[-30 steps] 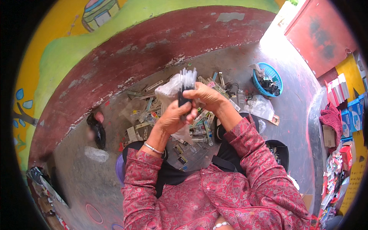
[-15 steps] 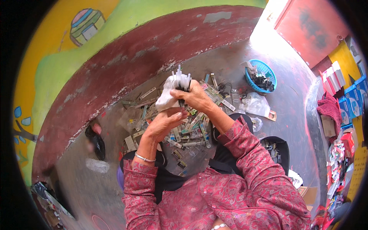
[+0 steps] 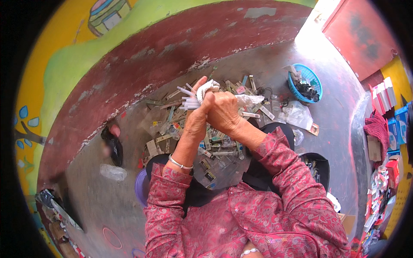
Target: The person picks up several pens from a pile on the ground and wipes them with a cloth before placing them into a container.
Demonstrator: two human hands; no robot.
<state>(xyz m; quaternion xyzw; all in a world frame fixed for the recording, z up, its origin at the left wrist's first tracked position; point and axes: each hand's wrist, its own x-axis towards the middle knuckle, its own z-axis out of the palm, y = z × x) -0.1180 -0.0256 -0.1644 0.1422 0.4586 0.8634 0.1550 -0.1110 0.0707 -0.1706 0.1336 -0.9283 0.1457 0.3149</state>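
A grey concrete floor (image 3: pixel 107 202) is spreading out below a curved wall (image 3: pixel 142 64) painted dark red at the base and green and yellow above. The person is sitting on it with both hands raised together in front of the chest. The hands are gripping a bundle of clear thin tubes (image 3: pixel 188 101), possibly pen barrels or syringes, though the view is too small to tell which, together with a bit of white cloth or plastic (image 3: pixel 208 87) that is poking out above the knuckles. The left hand (image 3: pixel 197 117) is curling around the bundle with its fingers pressed together, the tube ends sticking out to the left of it. The right hand (image 3: pixel 223 112) is closing over the left hand's fingers, its own fingers folded tight, so the two hands are touching. A thin silver bangle (image 3: pixel 180 163) is sitting on the left wrist, and both forearms are wearing patterned pink-red sleeves (image 3: pixel 297 189).

Directly beneath the hands, a heap of small flat strips and packets (image 3: pixel 211 150) is lying scattered on the floor between the person's knees. A crumpled clear plastic bag (image 3: pixel 297 115) is resting to the right of the heap, and further right a blue plastic basket (image 3: pixel 301 77) is holding dark small parts. Well apart to the left, a black sandal (image 3: pixel 112 144) is lying beside another clear bag (image 3: pixel 112 172).
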